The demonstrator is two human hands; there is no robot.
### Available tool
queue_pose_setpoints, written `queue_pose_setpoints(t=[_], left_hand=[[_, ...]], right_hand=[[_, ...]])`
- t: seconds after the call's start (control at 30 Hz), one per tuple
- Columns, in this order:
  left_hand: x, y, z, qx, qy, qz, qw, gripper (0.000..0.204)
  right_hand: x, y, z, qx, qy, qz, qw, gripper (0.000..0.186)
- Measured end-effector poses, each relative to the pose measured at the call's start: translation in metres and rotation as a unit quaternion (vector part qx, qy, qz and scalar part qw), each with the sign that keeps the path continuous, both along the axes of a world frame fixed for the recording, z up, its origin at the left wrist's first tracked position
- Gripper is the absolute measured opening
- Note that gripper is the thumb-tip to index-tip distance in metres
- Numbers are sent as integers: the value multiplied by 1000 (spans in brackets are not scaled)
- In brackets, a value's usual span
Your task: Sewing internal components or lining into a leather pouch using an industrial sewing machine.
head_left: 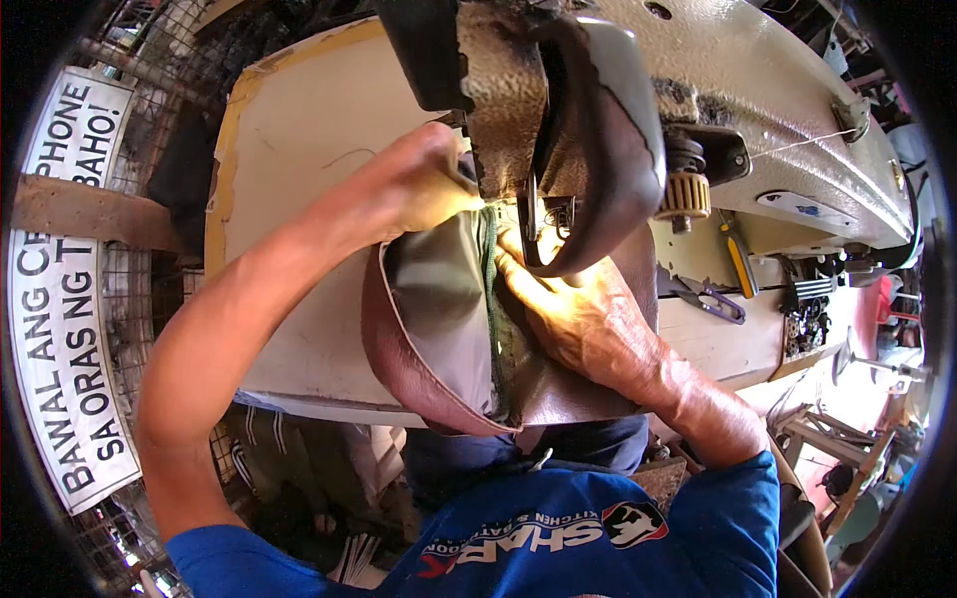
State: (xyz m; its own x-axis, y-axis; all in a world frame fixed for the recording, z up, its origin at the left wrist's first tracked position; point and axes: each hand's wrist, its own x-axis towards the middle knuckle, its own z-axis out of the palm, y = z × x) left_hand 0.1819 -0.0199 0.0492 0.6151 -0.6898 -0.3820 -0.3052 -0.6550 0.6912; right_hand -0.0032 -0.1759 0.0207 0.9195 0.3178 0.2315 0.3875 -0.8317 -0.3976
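Observation:
A sewing machine stands over the work, its head at top centre and its arm running to the right. Beneath the head lies a brown leather-like bag piece with a shiny grey-olive lining. A dark green strip runs down its middle toward me. My left hand is closed on the lining's far edge, left of the needle area; its fingertips are partly hidden by the machine. My right hand grips the brown side, thumb and fingers beside the green strip, some fingers hidden under the head.
A pale worktable with a taped edge carries the work. To the right lie dark-handled scissors and a yellow-and-black tool. A tension knob juts from the machine head. Wire mesh and a printed sign stand left.

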Motion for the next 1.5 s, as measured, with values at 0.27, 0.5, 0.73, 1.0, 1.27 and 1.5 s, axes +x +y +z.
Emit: queue_pose_setpoints(t=[0.27, 0.5, 0.73, 1.0, 1.27, 1.5], left_hand=[[-28, 1, 10, -237, -10, -52, 970, 39], [-23, 1, 8, -263, 111, -29, 958, 36], [-27, -4, 5, -213, 37, -19, 976, 34], [-26, -4, -12, -172, -71, -22, 982, 33], [-23, -8, 8, -154, -133, -94, 975, 27], [5, -6, 2, -204, -99, -102, 969, 24]], right_hand=[[-4, -1, 2, -23, -2, 8, 1000, 41], [-5, 1, 5, -86, -6, 10, 996, 44], [-4, 1, 0, -43, -47, 14, 998, 42], [-1, 2, -2, -47, -74, 16, 996, 41], [-1, -1, 5, -70, -71, 29, 995, 35], [-1, -1, 13, -46, 31, 21, 998, 32]])
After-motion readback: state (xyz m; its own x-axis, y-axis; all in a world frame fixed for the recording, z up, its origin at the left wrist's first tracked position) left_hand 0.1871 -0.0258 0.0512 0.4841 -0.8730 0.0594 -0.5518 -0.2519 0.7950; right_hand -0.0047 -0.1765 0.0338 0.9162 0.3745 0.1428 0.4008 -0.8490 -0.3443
